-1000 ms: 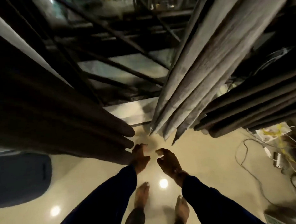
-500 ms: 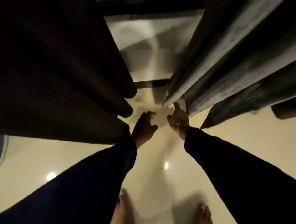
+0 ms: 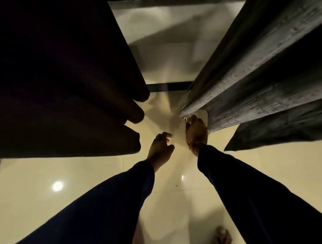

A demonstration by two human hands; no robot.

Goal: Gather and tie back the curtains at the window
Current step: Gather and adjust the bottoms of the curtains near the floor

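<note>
— Glossy cream floor tiles [image 3: 45,172] fill the bottom of the view, with a ceiling light mirrored in them. Where do the curtains hang?

— One on each side. Dark curtain [image 3: 66,82] on the left, bunched in thick folds; grey textured curtain [image 3: 258,79] on the right. Both run long from the top corners down toward the middle, hems ending just above the tiles.

— And the hands?

— Right hand [image 3: 196,134] is up at the hem of the grey curtain, touching its lowest fold. The fingertips go under the cloth, so I cannot tell whether they pinch it.

— The left?

— Left hand [image 3: 160,149] hangs in the gap between the two curtains, fingers loosely curled, gripping nothing. It sits just beside the dark folds but apart from them.

— So which goes first?

— My guess is the grey one: the right hand is already on it, and its folds stretch away up and to the right. No tie-back or basket shows anywhere
</note>
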